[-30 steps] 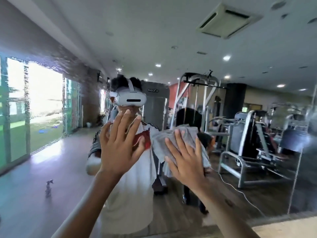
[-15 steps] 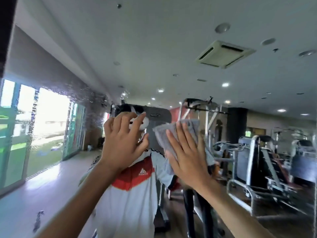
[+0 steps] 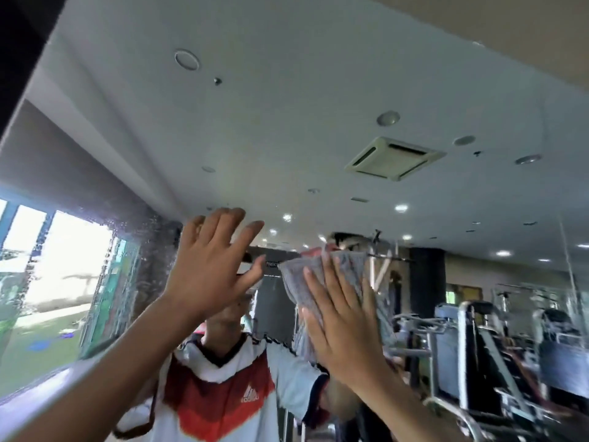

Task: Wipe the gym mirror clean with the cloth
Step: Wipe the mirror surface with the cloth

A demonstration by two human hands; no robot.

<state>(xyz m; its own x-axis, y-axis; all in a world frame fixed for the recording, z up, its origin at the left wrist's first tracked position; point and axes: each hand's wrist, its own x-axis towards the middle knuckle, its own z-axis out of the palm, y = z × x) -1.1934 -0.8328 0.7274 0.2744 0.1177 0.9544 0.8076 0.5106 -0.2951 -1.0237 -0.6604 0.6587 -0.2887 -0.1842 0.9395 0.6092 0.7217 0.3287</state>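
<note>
Pressing a grey cloth [image 3: 334,282] flat against the mirror [image 3: 287,122], the right hand [image 3: 341,327] half hides it; left hand [image 3: 210,269] raised, fingers straight.

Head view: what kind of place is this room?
Probably a gym: the large wall mirror reflects weight machines on the right, and a ceiling air-conditioning unit suits a commercial hall.

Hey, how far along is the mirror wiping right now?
Midway, at a guess. The mirror right of the hands looks free of droplets. In hand: the right hand presses the grey cloth flat on the glass; the left hand is spread open beside it. Left: the speckled droplets on the glass at the left.
</note>
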